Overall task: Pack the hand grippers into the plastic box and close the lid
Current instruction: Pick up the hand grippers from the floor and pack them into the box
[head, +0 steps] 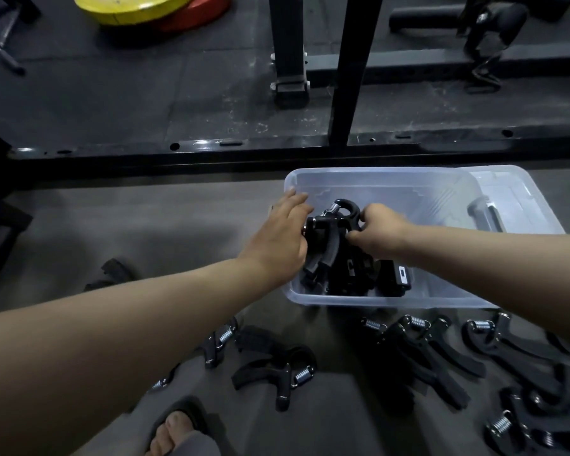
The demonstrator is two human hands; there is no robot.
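Observation:
A clear plastic box [392, 179] stands open on the floor, its lid [514, 199] leaning at its right side. Several black hand grippers [346, 268] with steel springs are stacked in the box's left near corner. My left hand [282, 232] reaches over the box's left wall, fingers straight, palm against the stack. My right hand [380, 230] curls its fingers round the head of the top hand gripper [343, 209]. More hand grippers lie loose on the floor in front of the box, a pair [270, 366] at the left and several [441, 350] at the right.
A black rack frame [211, 149] runs across the floor just behind the box, with uprights [352, 67] rising from it. Yellow and red weight plates [135, 8] lie far back left. My sandalled foot [175, 429] is at the bottom edge.

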